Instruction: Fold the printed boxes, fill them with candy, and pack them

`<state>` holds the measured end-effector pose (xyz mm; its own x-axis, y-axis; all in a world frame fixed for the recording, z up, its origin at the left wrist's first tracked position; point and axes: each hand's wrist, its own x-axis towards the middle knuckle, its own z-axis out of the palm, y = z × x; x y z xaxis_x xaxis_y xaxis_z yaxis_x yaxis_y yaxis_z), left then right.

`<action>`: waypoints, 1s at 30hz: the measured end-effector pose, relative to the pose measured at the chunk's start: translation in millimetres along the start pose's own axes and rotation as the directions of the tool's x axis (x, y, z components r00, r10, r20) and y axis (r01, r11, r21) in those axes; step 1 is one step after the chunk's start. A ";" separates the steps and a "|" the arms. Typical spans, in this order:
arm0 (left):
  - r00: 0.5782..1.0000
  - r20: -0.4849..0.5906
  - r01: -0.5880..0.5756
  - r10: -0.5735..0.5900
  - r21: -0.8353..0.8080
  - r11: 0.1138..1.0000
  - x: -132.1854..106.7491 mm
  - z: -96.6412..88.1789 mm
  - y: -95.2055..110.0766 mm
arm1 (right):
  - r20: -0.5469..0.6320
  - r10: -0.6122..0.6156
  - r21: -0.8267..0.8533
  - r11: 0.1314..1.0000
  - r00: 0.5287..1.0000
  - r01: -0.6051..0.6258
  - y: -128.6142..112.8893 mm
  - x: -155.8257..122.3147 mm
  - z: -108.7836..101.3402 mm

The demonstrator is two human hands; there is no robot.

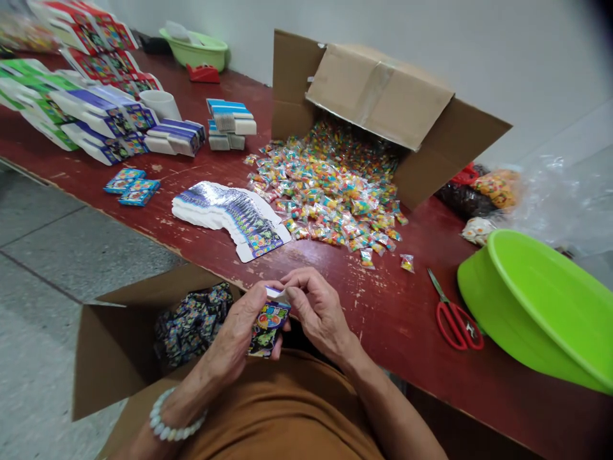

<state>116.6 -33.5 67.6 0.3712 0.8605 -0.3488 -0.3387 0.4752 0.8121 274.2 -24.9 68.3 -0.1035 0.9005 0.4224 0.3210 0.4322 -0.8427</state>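
A small dark candy box (269,326) with colourful print is held upright before my body, its white flap raised at the top. My left hand (244,319) is closed around its left side, the thumb near the upper edge. At the top flap, the fingers of my right hand (316,306) pinch the card. Just beyond my hands lies a fanned stack of flat purple box blanks (230,214). Behind it, a heap of small clear candy packets (335,191) spills from a tipped cardboard carton (378,89).
Red-handled scissors (457,322) and a green basin (498,300) are at the right. Below the table edge, an open carton (110,358) holds dark printed packs (196,319). Two blue boxes (131,186) and stacked box blanks (103,115) occupy the left of the red table (383,313).
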 end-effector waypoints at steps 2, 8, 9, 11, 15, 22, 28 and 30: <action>1.000 -0.012 0.002 -0.002 -0.004 1.000 -0.3 0.4 -3.3 | 0.054 -0.049 -0.026 0.998 0.997 0.050 -0.7 2.2 -5.2; 0.997 -0.074 0.030 -0.031 -0.014 0.999 0.6 0.2 -5.9 | 0.091 -0.359 -0.379 0.850 0.929 0.366 0.8 2.8 -7.9; 0.997 -0.070 0.044 -0.045 -0.016 0.999 1.4 -0.6 -5.5 | 0.079 -0.420 -0.441 0.798 0.904 0.410 1.5 2.0 -6.4; 0.995 -0.044 0.085 -0.085 -0.008 0.996 4.0 -2.3 -5.0 | 0.070 -0.513 -0.513 0.717 0.855 0.472 2.1 0.9 -4.6; 0.999 -0.014 0.051 -0.050 0.097 0.994 11.0 -3.6 -6.1 | 0.153 -0.547 -0.520 0.664 0.823 0.538 0.6 -0.3 -9.2; 0.999 -0.046 0.018 -0.013 0.098 0.995 11.2 -0.1 -7.2 | 0.036 -0.152 -0.082 0.985 0.988 0.154 -6.0 -10.8 -14.1; 1.000 -0.029 -0.004 0.009 0.196 0.981 10.4 -3.3 -7.4 | 0.118 0.449 0.394 0.798 0.886 -0.456 -4.6 -0.5 -11.6; 0.999 -0.031 -0.006 0.014 0.240 0.971 11.4 -4.9 -8.7 | 0.182 0.480 0.402 0.760 0.858 -0.511 -2.8 5.3 -14.7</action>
<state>119.5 -26.9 54.3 0.3394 0.8724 -0.3518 -0.1231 0.4120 0.9028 286.5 -22.0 77.8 -0.1057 0.9890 -0.1030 -0.0818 -0.1119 -0.9903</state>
